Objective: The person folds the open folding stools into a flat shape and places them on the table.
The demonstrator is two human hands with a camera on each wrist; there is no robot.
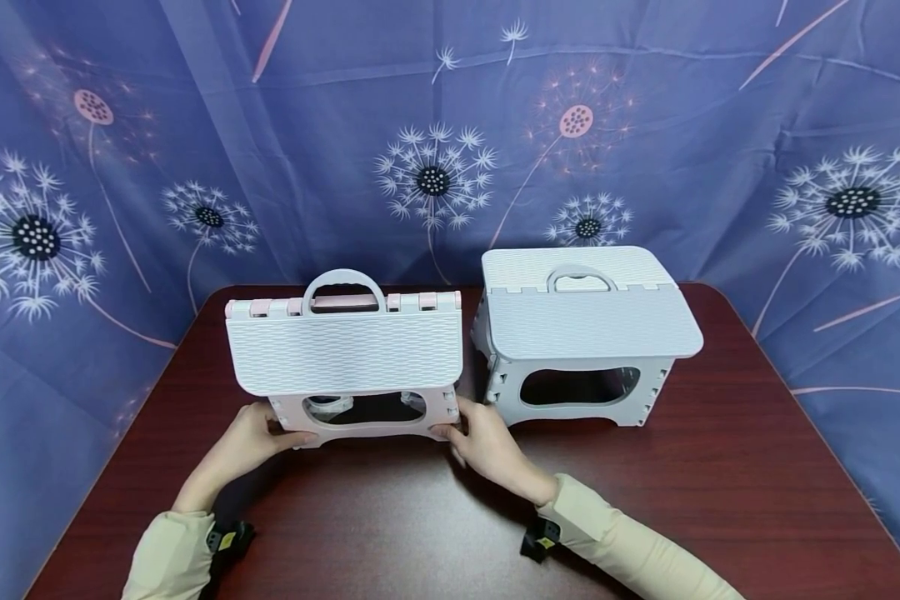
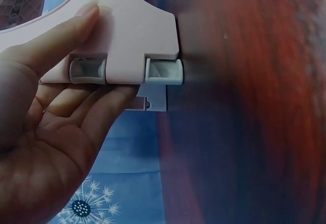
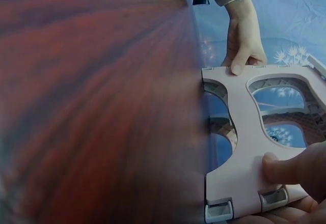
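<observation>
A pale pink and white folding step stool (image 1: 345, 354) stands on the table at left of centre, partly folded. Its top panels peak at the hinge, and the grey carry handle sticks up there. My left hand (image 1: 243, 446) grips its left leg near the bottom, thumb on the front face and fingers behind, as the left wrist view also shows. At the lower right corner, my right hand (image 1: 491, 446) pinches the other leg, with the thumb (image 3: 282, 170) on the front panel. The far leg panel is mostly hidden.
A second folding stool (image 1: 596, 325), grey and white, stands fully unfolded with a flat top, close by on the right. Both stools are toward the back of the dark red wooden table (image 1: 390, 517). A blue dandelion-print cloth (image 1: 330, 150) hangs behind and at the sides.
</observation>
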